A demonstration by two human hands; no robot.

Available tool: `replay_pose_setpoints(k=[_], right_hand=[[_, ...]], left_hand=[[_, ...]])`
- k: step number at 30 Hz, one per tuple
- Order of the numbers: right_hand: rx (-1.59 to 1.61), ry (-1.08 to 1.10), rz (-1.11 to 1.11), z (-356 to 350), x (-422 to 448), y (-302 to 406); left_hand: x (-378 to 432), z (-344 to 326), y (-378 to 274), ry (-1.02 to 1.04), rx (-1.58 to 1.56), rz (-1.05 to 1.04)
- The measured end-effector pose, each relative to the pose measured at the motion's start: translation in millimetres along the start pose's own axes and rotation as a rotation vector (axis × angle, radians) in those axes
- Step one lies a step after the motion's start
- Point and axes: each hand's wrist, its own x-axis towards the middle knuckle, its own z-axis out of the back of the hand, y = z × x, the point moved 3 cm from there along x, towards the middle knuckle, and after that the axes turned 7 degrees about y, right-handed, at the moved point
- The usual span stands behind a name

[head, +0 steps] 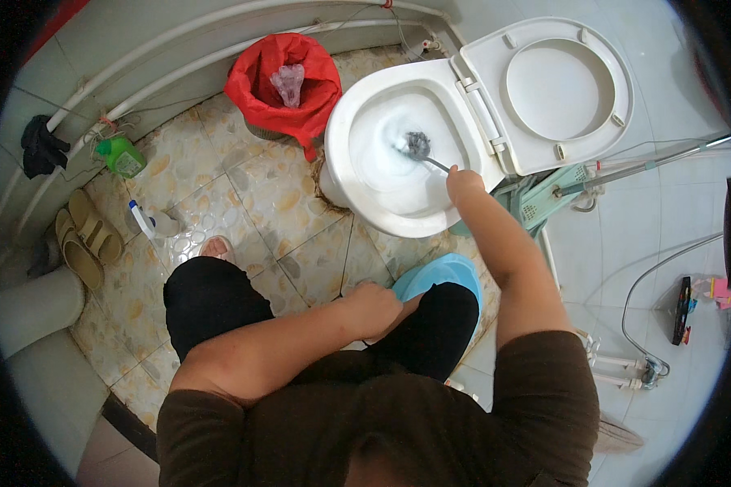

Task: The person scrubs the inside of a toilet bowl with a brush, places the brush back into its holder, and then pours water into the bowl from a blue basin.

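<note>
My right hand [465,184] grips the handle of a toilet brush [418,145], which reaches over the near right rim of a white toilet bowl [365,201]. The brush's grey scrubbing head is down inside the bowl, among whitish-blue water or foam. The toilet's seat and lid [621,79] stand raised at the back. My left hand [374,310] is closed in front of my body, near my right knee; a thin dark cord or stick shows beside it, and whether the fingers hold it cannot be told.
Left of the toilet stands a bin with a red bag [243,79]. A green bottle [122,157], a white spray bottle [155,222] and tan slippers [84,237] are farther left on the tiled floor. A light-blue basin [441,268] is by my right leg. Pipes [176,76] run along the wall.
</note>
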Motion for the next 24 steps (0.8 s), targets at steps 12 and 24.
replay_pose_setpoints(k=[12, 24], right_hand=[[0.910, 0.172, 0.115, 23.9, -102.3, -68.9], [0.875, 0.394, 0.356, 31.7, -62.3, 4.7]], left_hand=[[23.8, -23.1, 3.7, 0.007, 0.043, -0.073], [26.8, -36.9, 3.2, 0.054, 0.065, -0.128]])
